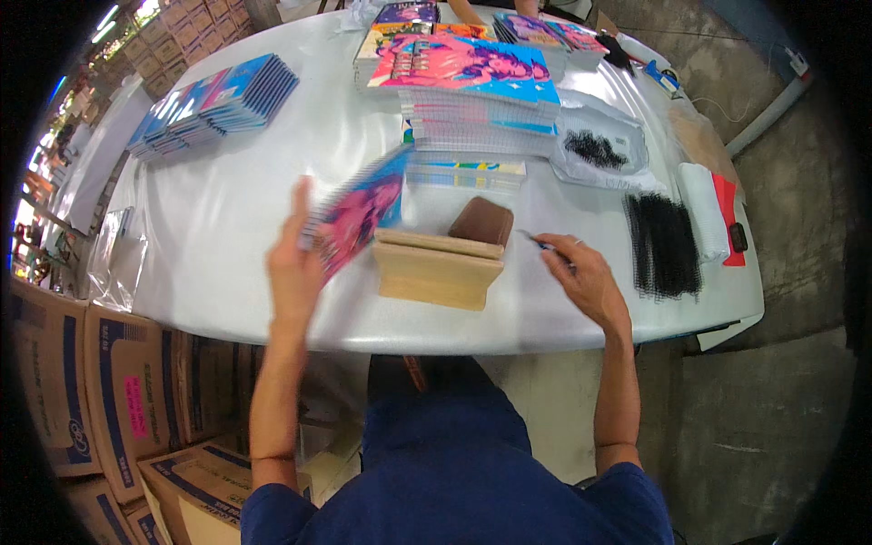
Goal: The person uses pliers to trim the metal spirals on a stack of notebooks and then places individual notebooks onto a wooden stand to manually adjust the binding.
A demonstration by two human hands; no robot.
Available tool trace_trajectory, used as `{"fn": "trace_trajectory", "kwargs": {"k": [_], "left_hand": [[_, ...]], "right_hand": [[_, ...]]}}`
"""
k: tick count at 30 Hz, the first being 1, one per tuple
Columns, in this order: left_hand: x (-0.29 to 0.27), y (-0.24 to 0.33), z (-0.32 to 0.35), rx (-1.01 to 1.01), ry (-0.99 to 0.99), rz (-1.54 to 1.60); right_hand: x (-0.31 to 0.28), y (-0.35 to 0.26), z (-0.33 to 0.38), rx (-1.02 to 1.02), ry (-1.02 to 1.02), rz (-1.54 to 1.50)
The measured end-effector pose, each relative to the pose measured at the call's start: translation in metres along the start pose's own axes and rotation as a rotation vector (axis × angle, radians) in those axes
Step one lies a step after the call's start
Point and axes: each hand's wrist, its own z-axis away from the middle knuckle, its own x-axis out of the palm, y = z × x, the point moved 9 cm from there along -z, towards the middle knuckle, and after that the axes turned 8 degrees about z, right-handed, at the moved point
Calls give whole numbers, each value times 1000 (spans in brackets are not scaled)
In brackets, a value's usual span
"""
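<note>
The left hand [295, 263] pinches a thin notebook [359, 213], likely light and floppy; best gripped at its spine. The right hand [589, 282] pinches a small tool [543, 243] beside the wooden block [434, 268]

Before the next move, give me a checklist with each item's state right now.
1. Left hand grips the blurred pink-and-blue notebook: ok.
2. Right hand holds a thin blue-tipped tool: ok, what kind cannot tell.
3. Pale wooden block sits between the hands on the white table: ok.
4. Black wire coils lie right of the right hand: ok.
5. Notebook's spine edge: cannot tell, motion blur.
</note>
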Motion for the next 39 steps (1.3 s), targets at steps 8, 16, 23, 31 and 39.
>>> {"fn": "trace_trajectory", "kwargs": {"k": [8,16,23,31,39], "left_hand": [[-65,-90,19,-17,-182,-352],[-13,-85,26,-64,-434,-340],[8,-20,-21,131,-196,-127],[28,62,-89,62,-38,627],[64,86,-48,-23,-540,917]], "right_hand": [[-30,99,-77,66,246,-5],[-108,-10,-222,233,235,246],[-118,67,-255,397,85,-156],[-146,-39,-126,-224,624,-647],[-25,-12,-9,-58,364,-763]]}}
